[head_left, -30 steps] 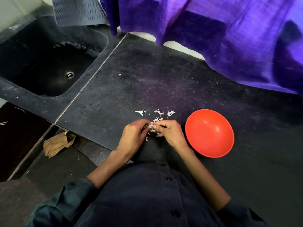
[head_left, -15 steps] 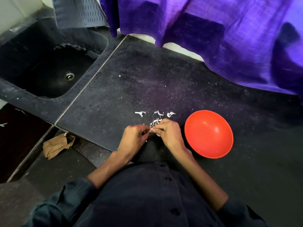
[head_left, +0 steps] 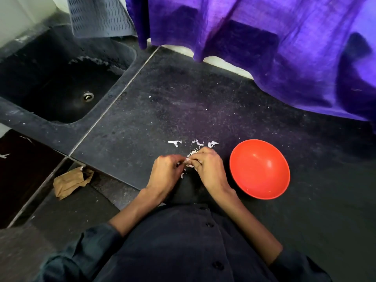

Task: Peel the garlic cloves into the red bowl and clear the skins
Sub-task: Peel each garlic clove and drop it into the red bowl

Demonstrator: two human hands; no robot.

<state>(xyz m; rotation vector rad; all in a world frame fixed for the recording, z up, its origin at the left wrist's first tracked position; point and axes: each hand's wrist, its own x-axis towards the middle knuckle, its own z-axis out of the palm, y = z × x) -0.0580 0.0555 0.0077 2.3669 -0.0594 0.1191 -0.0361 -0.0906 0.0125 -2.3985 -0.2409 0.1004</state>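
Near the front edge of the dark counter, my left hand (head_left: 167, 172) and my right hand (head_left: 208, 167) meet, both with curled fingers pinching a small pale garlic clove (head_left: 189, 161) between them. The clove is mostly hidden by my fingers. White scraps of garlic skin (head_left: 196, 143) lie on the counter just beyond my hands, and a few bits sit under them. The red bowl (head_left: 259, 169) stands upright just right of my right hand; I see no cloves inside it.
A black sink (head_left: 61, 82) is set into the counter at the left. A purple cloth (head_left: 264, 43) hangs over the back right. A grey perforated mat (head_left: 97, 15) leans behind the sink. A crumpled brown paper (head_left: 70, 182) lies on the floor, lower left.
Both hands stay together over the skins; the fingers have shifted slightly on the clove. The bowl and scraps have not moved.
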